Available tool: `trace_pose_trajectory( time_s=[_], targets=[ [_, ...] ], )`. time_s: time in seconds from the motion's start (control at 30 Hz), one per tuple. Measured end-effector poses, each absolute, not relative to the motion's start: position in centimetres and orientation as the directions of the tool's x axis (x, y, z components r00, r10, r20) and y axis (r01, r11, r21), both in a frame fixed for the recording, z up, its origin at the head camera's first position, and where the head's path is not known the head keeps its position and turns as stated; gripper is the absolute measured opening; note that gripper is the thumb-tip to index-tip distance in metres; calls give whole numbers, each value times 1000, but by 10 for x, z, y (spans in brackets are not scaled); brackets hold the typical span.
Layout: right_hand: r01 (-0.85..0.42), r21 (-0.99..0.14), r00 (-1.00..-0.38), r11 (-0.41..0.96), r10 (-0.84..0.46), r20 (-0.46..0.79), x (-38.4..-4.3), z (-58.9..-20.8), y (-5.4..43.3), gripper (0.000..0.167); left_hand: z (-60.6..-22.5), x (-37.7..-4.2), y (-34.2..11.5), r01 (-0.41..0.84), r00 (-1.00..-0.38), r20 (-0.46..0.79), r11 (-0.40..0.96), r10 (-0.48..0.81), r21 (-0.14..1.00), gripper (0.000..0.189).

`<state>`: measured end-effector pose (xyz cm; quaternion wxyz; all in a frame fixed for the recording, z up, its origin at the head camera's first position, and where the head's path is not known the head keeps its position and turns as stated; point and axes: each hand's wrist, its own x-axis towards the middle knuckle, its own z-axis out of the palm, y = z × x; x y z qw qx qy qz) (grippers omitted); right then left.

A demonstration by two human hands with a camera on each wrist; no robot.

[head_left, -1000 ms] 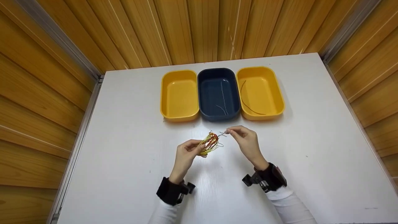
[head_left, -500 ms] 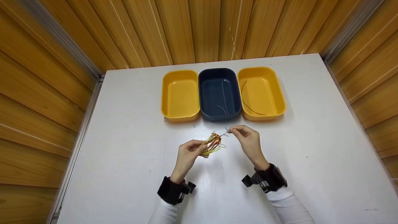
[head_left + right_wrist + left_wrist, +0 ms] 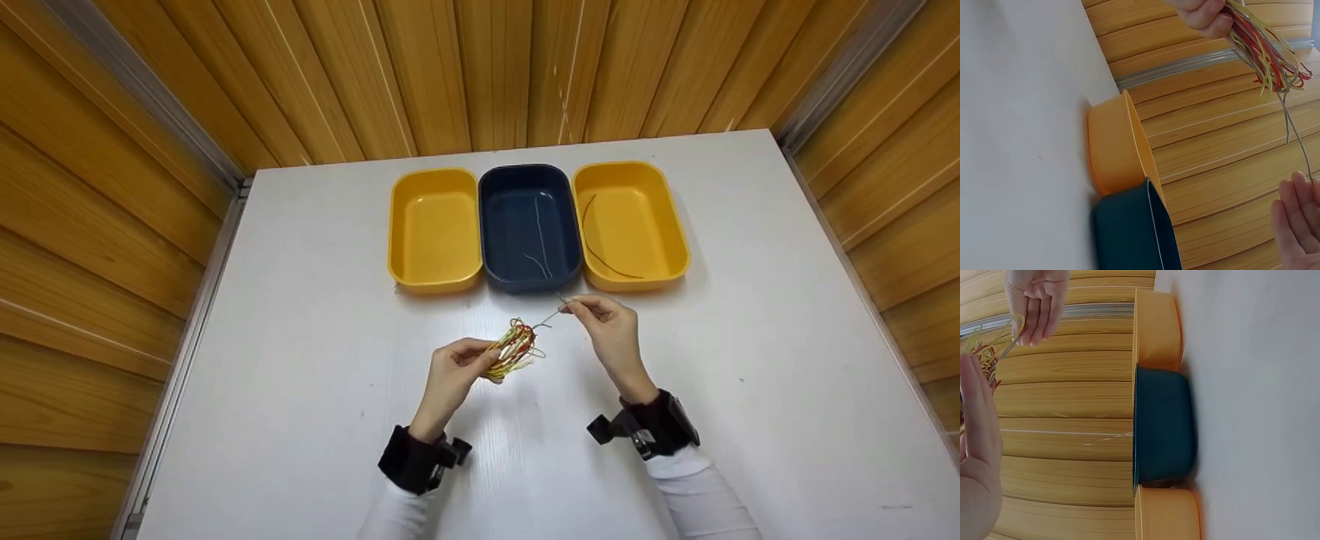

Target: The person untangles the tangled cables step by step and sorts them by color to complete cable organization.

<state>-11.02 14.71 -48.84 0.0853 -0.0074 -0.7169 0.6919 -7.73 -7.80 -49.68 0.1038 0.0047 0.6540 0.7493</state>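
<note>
**More grey wire (image 3: 1297, 134) shows outside the bundle (image 3: 1269, 53)**

Over the middle of the tabletop (image 3: 300, 337), the left hand (image 3: 454, 371) grips the bundle; the right hand (image 3: 611, 337), now closer to the far right corner, pinches the grey wire, which seems to be working loose. Near the far edge, two yellow trays (image 3: 435, 232) flank a navy tray (image 3: 510, 225). No writing can be read.

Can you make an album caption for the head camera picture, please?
Left hand holds a wire bundle; right hand pinches one grey wire.
</note>
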Motion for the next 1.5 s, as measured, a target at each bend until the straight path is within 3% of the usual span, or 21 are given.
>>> trace_pose_trajectory(
  time_s=[0.6,0.7,1.1,1.5],
  targets=[
    [-63,-998,-984,-23,171,59,-111,-490,152,18,-495,-77,-78,-202,-956,-156,-171,247,964,34],
    [-69,-994,-972,-84,232,48,-115,-489,161,13,-497,-75,-84,-193,-958,-147,-172,246,966,36],
    [-85,-987,-932,-135,361,31,-127,-485,195,31,-497,-75,-89,-193,-960,-165,-110,224,975,30],
    [-103,-982,-905,-159,424,26,-131,-478,209,31,-491,-74,-95,-155,-963,-134,-76,232,985,30]
  ],
)
